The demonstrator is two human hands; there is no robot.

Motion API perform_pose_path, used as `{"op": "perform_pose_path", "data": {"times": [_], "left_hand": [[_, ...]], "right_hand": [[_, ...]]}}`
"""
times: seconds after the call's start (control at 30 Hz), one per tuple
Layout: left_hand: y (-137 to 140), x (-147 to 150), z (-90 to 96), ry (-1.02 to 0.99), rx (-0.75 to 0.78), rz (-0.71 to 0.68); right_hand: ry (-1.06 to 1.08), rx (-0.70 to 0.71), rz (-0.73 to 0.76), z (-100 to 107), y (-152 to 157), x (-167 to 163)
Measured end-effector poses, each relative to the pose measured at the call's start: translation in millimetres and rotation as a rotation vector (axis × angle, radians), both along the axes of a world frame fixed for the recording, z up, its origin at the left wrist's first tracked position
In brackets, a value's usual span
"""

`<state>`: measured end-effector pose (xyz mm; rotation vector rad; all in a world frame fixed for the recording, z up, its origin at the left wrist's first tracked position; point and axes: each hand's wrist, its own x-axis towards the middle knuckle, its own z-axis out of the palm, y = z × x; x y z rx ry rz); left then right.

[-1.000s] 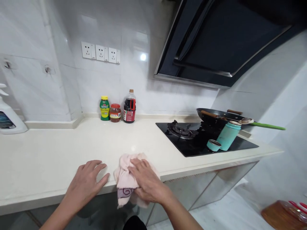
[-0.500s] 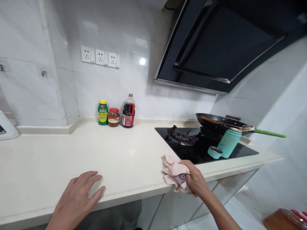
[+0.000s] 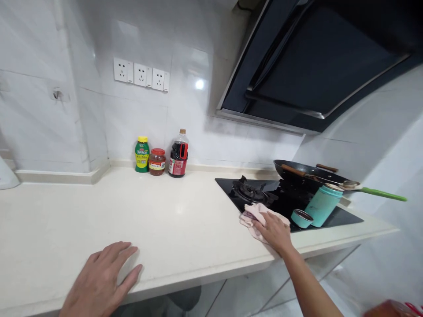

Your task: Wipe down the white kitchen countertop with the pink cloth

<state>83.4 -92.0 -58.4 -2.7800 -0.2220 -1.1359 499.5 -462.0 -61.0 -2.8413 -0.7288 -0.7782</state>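
Note:
My right hand [image 3: 273,231] presses a pale pink cloth [image 3: 256,215] down at the front left edge of the black gas stove [image 3: 228,187], its fingers curled over the fabric. Part of the cloth lies on the glass and part on the cream countertop [image 3: 158,224]. Close to the right of that hand are a turquoise cup-shaped lid [image 3: 302,219] and a turquoise flask [image 3: 323,206]. On the left, my left hand [image 3: 102,273] rests near the counter's front edge, holding nothing, with thumb and fingers apart.
Against the wall stand a green bottle with a yellow cap [image 3: 142,154], a red-lidded jar [image 3: 157,162] and a dark sauce bottle [image 3: 179,156]. A wok [image 3: 297,169] with a green-handled utensil [image 3: 383,193] sits at the stove's back right. The range hood [image 3: 317,66] overhangs.
My right hand has moved right and away from me with the cloth, from the counter's front edge onto the stove's edge. The cloth is now spread flatter. My left hand has barely moved.

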Motion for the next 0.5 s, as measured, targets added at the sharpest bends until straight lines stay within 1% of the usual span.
{"op": "perform_pose_path", "data": {"times": [0.13, 0.27, 0.33, 0.4, 0.5], "left_hand": [[0, 0, -0.6, -0.010, -0.010, -0.005], [1, -1, -1.2, -0.038, 0.007, -0.014], [1, -1, -1.1, -0.039, 0.027, -0.019], [1, 0, -1.4, -0.043, 0.039, -0.027], [2, 1, -3.1, -0.043, 0.038, -0.030]], "right_hand": [[0.009, -0.070, 0.211, -9, 9, -37], [0.029, -0.045, 0.440, -15, -3, -75], [0.051, -0.039, 0.468, -17, -12, -88], [0.049, -0.057, 0.446, -18, -17, -94], [0.031, -0.093, 0.412, -13, -8, -94]]}}
